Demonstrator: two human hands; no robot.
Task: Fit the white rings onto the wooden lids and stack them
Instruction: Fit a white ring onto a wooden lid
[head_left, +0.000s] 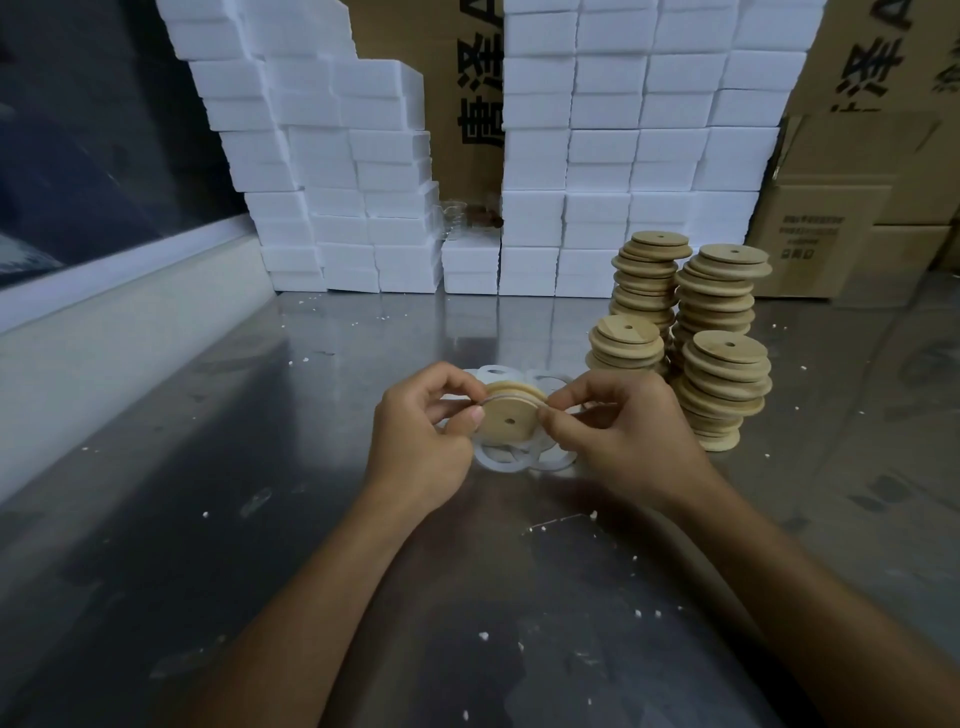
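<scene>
Foam blocks (613, 156), white and stacked high, wall off the back of the metal table (208, 467), with four stacks of wooden lids (722, 332) standing at right. Over the table's middle, the left hand (421, 431) and right hand (618, 426) pinch one wooden lid (511, 418) by opposite edges, fingers curled, a white ring (514, 397) lying around its rim. Loose white rings (519, 457) lie on the table just beneath it.

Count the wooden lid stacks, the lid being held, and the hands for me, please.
Stacks of wooden lids: 4
Wooden lid in the hands: 1
Hands, left hand and right hand: 2
Total: 7
</scene>
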